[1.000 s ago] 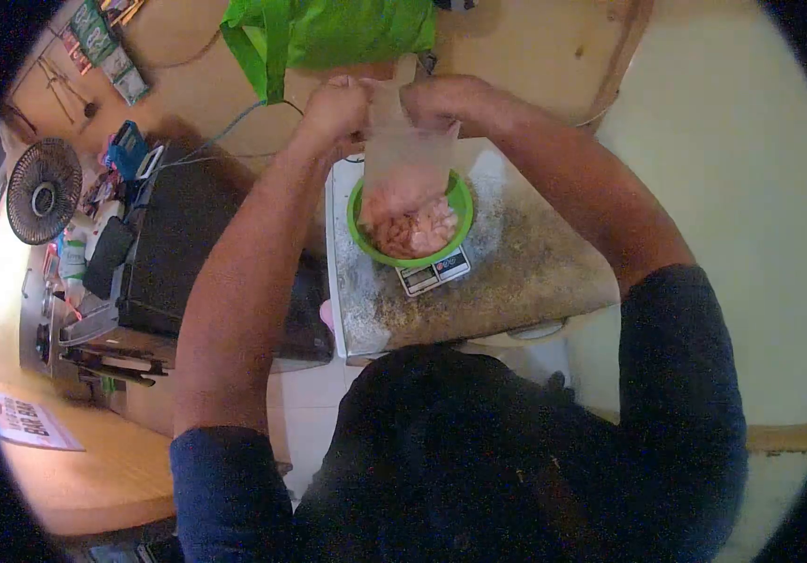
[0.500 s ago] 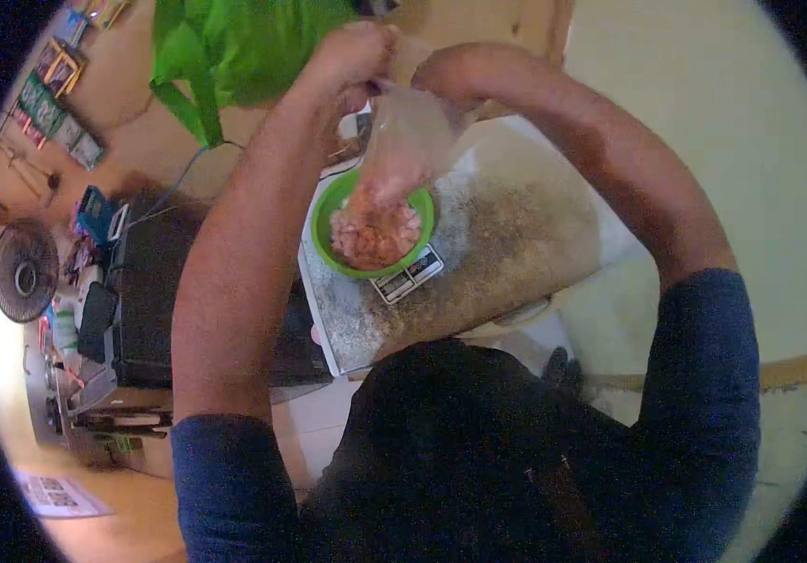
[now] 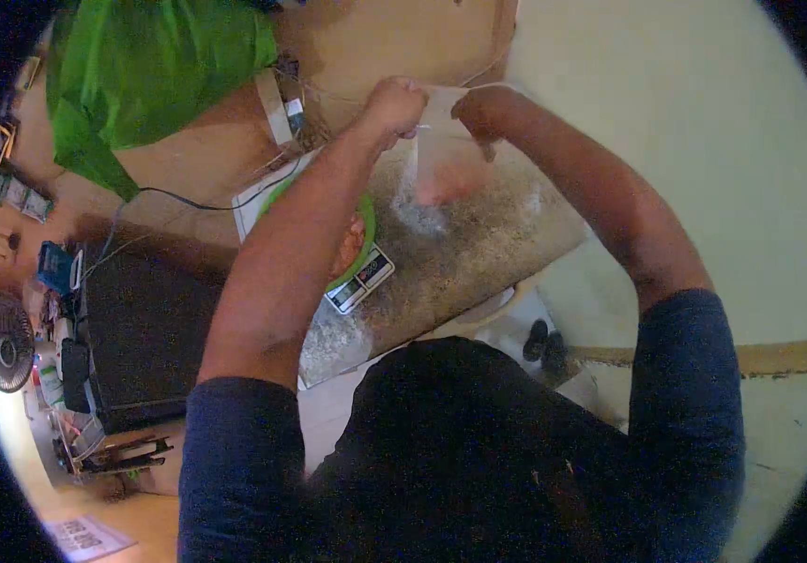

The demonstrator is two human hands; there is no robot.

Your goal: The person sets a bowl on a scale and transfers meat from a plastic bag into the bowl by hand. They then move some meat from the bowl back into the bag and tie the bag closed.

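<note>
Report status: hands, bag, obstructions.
Top of bag pinched by left hand, right hand. It hangs above table, beside bowl on scale. Most of bowl hidden by left forearm.

- Plastic bag [image 3: 441,159] is hanging between my left hand [image 3: 394,101] and right hand [image 3: 480,105], filling that gap.
- Bare slab [image 3: 497,244] is lying open below it.
- Green bowl [image 3: 370,225] on scale [image 3: 358,281] is blocking under my left forearm.

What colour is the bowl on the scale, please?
The bowl is green, best seen in the head view.
</note>
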